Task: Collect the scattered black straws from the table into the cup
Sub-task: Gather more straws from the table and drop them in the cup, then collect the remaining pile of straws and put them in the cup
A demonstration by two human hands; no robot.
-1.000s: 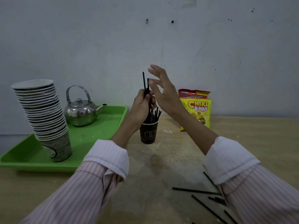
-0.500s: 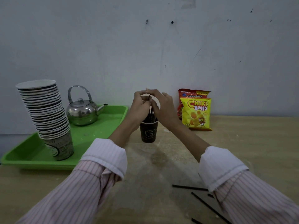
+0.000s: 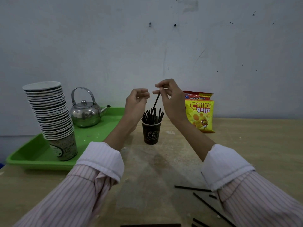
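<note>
my right hand [image 3: 172, 99] pinches one black straw [image 3: 156, 101] at its top end between thumb and fingertips; the straw slants down from them into the dark cup [image 3: 151, 131], which stands directly below and between my two hands with a bundle of straws [image 3: 152, 115] upright in it. my left hand [image 3: 136, 104] hovers just beside, fingers loosely curled, holding nothing. loose straws [image 3: 211, 208] lie on the table [image 3: 262, 145], well behind my right fingers, near that sleeve.

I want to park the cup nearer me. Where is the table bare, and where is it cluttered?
Bare: the table between the sleeves, in front of the cup, and the far right past the snack bag. Crowded: loose straws at near right; the tray fills the left.
</note>
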